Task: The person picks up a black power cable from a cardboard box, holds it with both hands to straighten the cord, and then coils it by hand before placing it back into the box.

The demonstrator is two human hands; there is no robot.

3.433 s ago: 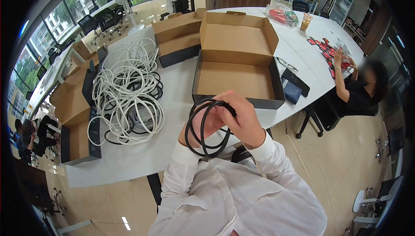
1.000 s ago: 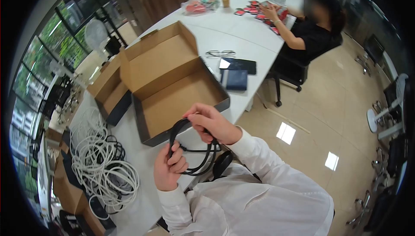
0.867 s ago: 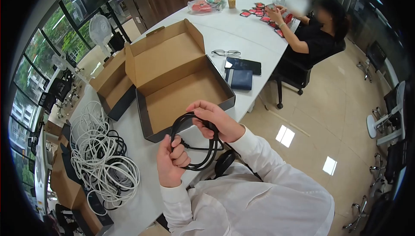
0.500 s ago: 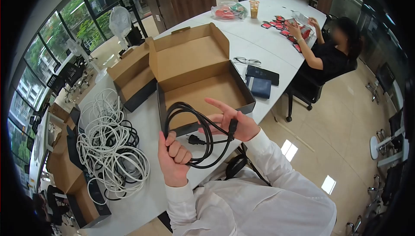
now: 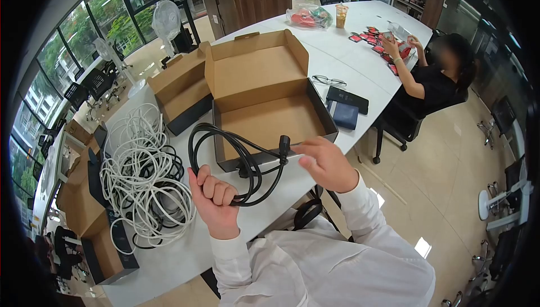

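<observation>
My left hand (image 5: 215, 197) is closed around a coiled black power cable (image 5: 247, 163), which hangs in loops over the front edge of an open cardboard box (image 5: 270, 121). The cable's plug end stands up at the right of the coil. Close to that end is my right hand (image 5: 329, 163), its thumb apart from the other fingers and nothing seen in its grasp; some fingertips are hidden. Left of my left hand lies a large tangle of white and black cables (image 5: 146, 177).
A second open box (image 5: 183, 90) and a third at the left (image 5: 107, 245) rest on the white table (image 5: 197, 251). Glasses (image 5: 329, 81), a dark blue wallet (image 5: 343, 114) and a black phone-like item lie right of the middle box. Across the table a person (image 5: 439, 76) handles red packets.
The coil and my left hand have shifted left. My right hand has turned from an open palm to partly bent fingers beside the plug end. The camera view has moved slightly.
</observation>
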